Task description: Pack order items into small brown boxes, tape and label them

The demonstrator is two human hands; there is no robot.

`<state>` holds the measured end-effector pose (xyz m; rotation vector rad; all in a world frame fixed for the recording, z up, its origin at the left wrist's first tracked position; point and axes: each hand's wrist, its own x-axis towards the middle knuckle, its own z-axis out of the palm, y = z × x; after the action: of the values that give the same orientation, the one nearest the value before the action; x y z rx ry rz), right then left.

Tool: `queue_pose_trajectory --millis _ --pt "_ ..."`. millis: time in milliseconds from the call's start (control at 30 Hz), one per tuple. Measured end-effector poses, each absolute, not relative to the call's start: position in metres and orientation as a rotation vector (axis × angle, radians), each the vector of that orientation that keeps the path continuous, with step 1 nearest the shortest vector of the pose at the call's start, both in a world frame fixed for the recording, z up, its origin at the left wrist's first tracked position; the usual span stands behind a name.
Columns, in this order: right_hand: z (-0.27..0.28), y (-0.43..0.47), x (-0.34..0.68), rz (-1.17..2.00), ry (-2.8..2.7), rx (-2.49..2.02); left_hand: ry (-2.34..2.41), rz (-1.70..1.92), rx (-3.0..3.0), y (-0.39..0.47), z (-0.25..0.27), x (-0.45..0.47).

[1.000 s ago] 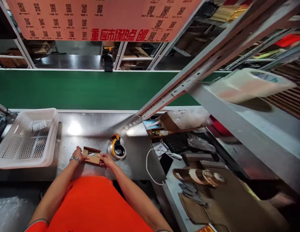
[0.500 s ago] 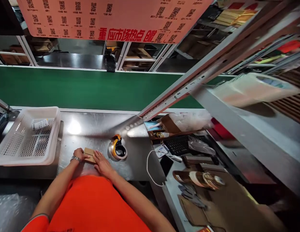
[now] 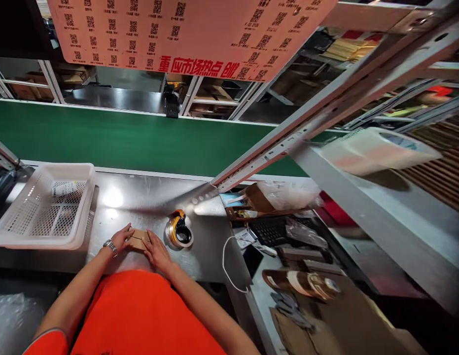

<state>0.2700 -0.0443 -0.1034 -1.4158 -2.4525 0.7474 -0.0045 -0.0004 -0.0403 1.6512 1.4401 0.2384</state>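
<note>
A small brown cardboard box (image 3: pixel 139 239) lies on the metal table, its top flaps meeting in a dark seam. My left hand (image 3: pixel 122 238), with a metal watch on the wrist, grips the box at its left end. At the right end, my right hand (image 3: pixel 155 250) holds it with the fingers along the side. Just right of my right hand sits a tape dispenser (image 3: pixel 180 231) with an orange and black handle and a roll of clear tape. Parts of the box are hidden under my fingers.
To the left stands a white plastic basket (image 3: pixel 83 217) with a label inside. Beyond the table runs a green conveyor belt (image 3: pixel 140 140). A slanting metal post (image 3: pixel 266 150) rises at the right. A side bench holds a keyboard (image 3: pixel 268 230), a bottle (image 3: pixel 303 284) and gloves (image 3: pixel 292 309).
My left hand has shifted from pressing on the box's top to its left end. My right hand has moved slightly right and down to the other end. The camera view has tilted slightly.
</note>
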Motion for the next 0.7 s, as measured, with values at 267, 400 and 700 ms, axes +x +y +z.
queue_pose_trajectory --millis 267,400,700 --pt "-0.089 -0.036 0.286 0.714 -2.601 -1.242 1.309 -0.075 1.852 -0.002 -0.026 -0.017" --pt "-0.09 -0.037 0.286 0.734 -2.609 -1.251 1.343 -0.092 1.85 -0.011 -0.027 -0.012" --pt "-0.08 -0.044 0.327 0.427 -1.961 -1.912 1.243 -0.144 1.935 -0.002 -0.028 -0.011"
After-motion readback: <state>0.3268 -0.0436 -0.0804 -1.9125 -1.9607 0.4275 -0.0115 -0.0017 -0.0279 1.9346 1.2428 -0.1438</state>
